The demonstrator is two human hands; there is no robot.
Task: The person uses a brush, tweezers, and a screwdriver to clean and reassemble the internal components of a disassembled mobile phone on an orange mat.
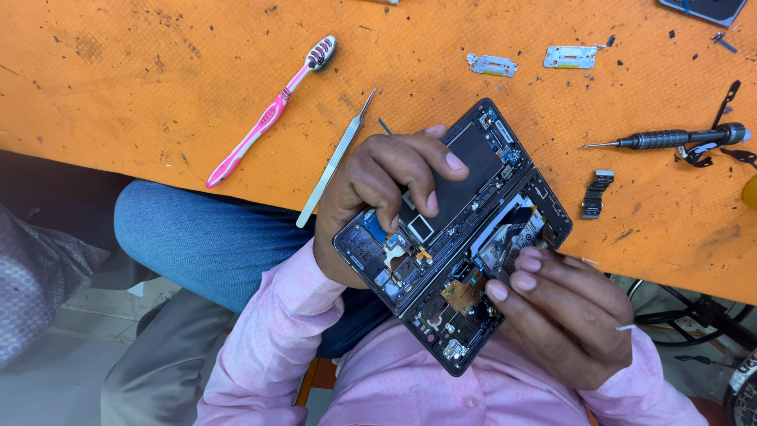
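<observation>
An opened foldable phone (465, 197) with its back removed shows black battery panels, circuit boards and flex cables. My left hand (378, 189) wraps around its left half, fingers pressing on the black panel. My right hand (568, 308) holds the right half from below, with fingertips resting on a loose grey part near the hinge. The phone hovers at the orange table's (158, 102) near edge, above my lap.
On the table lie a pink toothbrush (268, 114), metal tweezers (335, 162), a dark screwdriver (678, 140), two small metal brackets (490, 65) (569, 56), a black flex piece (595, 193) and tiny screws. Another device (706, 8) sits at the far right corner.
</observation>
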